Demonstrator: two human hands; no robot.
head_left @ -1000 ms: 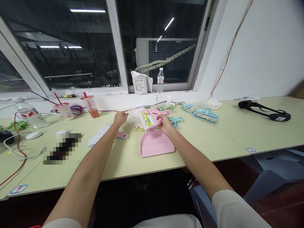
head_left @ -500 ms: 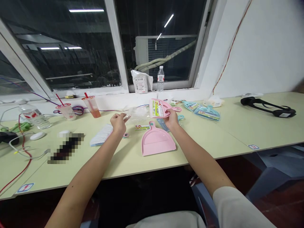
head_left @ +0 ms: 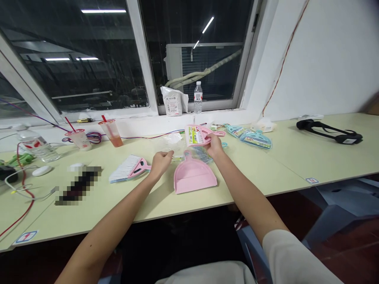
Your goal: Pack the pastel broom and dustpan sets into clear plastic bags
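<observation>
Right hand (head_left: 214, 146) grips pink brush-and-dustpan set (head_left: 195, 135) by the handle end, raised above the counter (head_left: 275, 161); printed label card on its face. Whether film covers it, can't tell. Left hand (head_left: 161, 162) has fingers drawn narrow, fingertips close together, just left of the pink dustpan (head_left: 195, 177) near its handle; can't tell if anything thin is pinched there.

Pink dustpan lies flat between the forearms, open side near, handle pointing far. Left of it, hand brush (head_left: 127, 169): white bristles out to the left, pink handle end right beside the left hand, bluish layer visible under the bristles. Clear plastic wrap (head_left: 173, 142) crumpled beyond the left hand. Wrapped blue piece (head_left: 204, 155) just behind the dustpan, partly hidden.

Far right: two blue packaged sets (head_left: 256, 139), side by side, labels visible. Far left: two drink cups with red straws (head_left: 112, 136). Water bottle (head_left: 198, 98) and white package (head_left: 173, 102) on the windowsill (head_left: 225, 117). Black headset-like item (head_left: 328, 132) at right.

Progress, judged: one pink dustpan and the brush look unwrapped, laid out; labelled pink set is in hand, card not off; blue sets look unopened.
</observation>
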